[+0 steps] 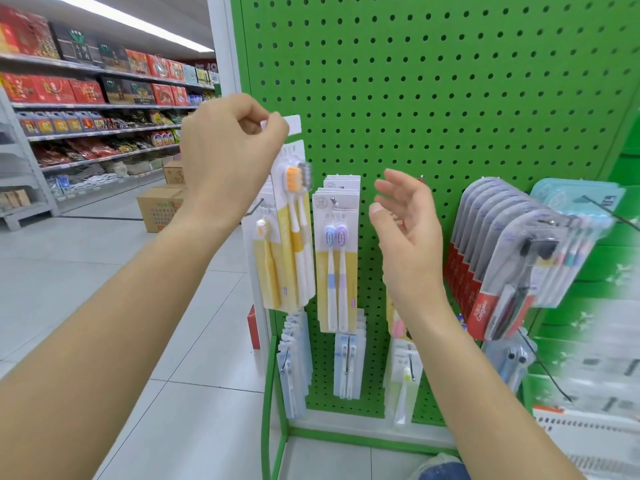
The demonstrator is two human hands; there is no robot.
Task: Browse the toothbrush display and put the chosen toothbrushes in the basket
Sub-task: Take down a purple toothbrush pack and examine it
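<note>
My left hand (228, 147) pinches the top of a yellow toothbrush pack (294, 230) w/ curled fingers, pack hanging down in front of the green pegboard (450, 98). My right hand (408, 230) is free, fingers loose & spread, just beside the blue/purple pack (337, 254) on its hook. Colgate packs (498, 271) hang further right; white basket (588, 434) at bottom right.

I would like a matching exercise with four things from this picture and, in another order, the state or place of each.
Things:
1. left hand
2. right hand
3. orange-and-grey toothbrush pack
4. blue-and-purple toothbrush pack

States:
A. hangs on its hook, untouched
B. open, holds nothing
C. pinches the top of a pack
D. held up by its top

Pairs: 1-C, 2-B, 3-D, 4-A
</note>
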